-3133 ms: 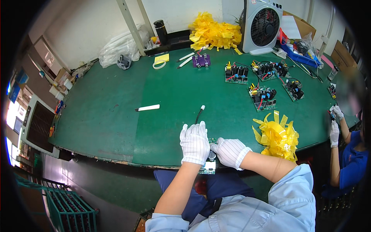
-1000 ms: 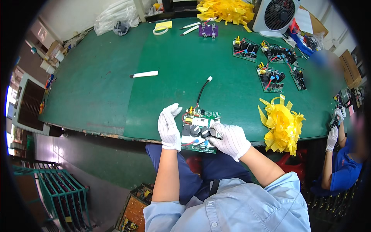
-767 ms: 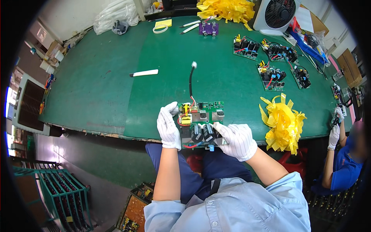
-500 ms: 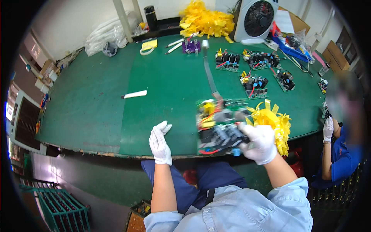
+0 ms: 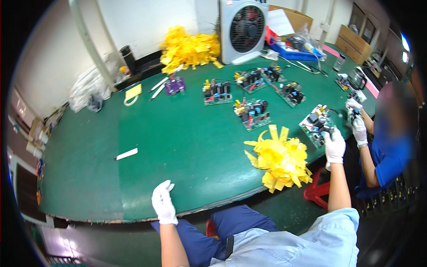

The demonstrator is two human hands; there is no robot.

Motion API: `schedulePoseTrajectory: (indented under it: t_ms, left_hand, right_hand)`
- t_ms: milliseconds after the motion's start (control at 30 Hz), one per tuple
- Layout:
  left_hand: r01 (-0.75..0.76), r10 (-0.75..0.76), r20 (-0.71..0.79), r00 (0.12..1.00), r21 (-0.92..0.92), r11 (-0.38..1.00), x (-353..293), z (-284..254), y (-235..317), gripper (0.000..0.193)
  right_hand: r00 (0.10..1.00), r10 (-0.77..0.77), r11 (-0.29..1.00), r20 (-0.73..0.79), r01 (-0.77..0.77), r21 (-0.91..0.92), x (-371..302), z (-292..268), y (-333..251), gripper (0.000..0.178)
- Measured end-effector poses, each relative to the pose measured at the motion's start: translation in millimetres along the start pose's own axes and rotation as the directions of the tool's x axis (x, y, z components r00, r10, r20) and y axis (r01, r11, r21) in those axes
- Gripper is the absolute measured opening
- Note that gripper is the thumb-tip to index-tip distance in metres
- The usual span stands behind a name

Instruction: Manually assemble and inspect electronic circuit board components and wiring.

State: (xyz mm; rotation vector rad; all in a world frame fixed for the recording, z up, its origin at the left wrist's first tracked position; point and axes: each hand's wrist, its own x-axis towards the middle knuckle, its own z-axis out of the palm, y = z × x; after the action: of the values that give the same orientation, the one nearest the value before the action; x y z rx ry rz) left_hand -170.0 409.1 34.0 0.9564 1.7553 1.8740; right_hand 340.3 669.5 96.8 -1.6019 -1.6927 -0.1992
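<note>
My right hand (image 5: 335,147), in a white glove, grips the near edge of a circuit board (image 5: 317,124) at the table's right side. Black and grey parts, a red wire and a dark lead ending in a white plug show on that board. Over the near table edge is my gloved left hand (image 5: 163,204), its fingers loosely bent, thumb apart, holding nothing. A heap of yellow plastic strips (image 5: 282,160) lies between my hands, nearer the right one. Farther back sit several similar boards, one of them (image 5: 251,114) just behind the heap.
Beside my right hand, a co-worker's gloved hands (image 5: 359,131) hold another board. A white-handled tool (image 5: 126,154) lies at left on the green table (image 5: 178,151). Behind are a purple board (image 5: 175,86), a fan (image 5: 244,31), more yellow strips (image 5: 189,49) and a blue tray (image 5: 296,54).
My right hand has carried the circuit board from in front of me to the right, past the yellow heap, near the co-worker. The view has turned right. My left hand stays by the table edge.
</note>
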Motion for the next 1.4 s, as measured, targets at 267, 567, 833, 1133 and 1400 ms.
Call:
schedulePoseTrajectory:
  t_ms: [267,567,833,1133,1400]
  left_hand:
    - [-0.057,0.053,0.028,0.998,0.15,0.987,0.5,4.1,7.8,0.033]
    - [-0.033,0.036,-0.043,0.998,0.067,0.997,-1.9,3.7,12.7,0.029]
    - [-0.08,0.08,-0.027,0.996,-0.007,0.997,-2.4,15.4,10.5,0.022]
    - [-0.181,0.21,-0.05,0.976,0.333,0.925,-5.8,12.7,21.0,0.019]
    - [-0.239,0.272,-0.03,0.962,0.387,0.891,-0.5,18.8,26.6,0.015]
  right_hand:
    - [0.962,0.273,0.958,0.008,-0.273,0.084,1.0,35.5,25.3,0.037]
    - [0.937,-0.347,0.883,0.04,0.312,0.35,-1.5,-14.6,-141.9,0.034]
    - [0.635,-0.708,0.699,0.309,0.568,0.434,70.7,49.1,-281.4,0.026]
    - [0.766,-0.398,0.917,0.505,0.321,0.235,132.1,263.0,-424.3,0.027]
    - [0.837,-0.333,0.926,0.434,0.204,0.318,112.8,372.9,-434.7,0.045]
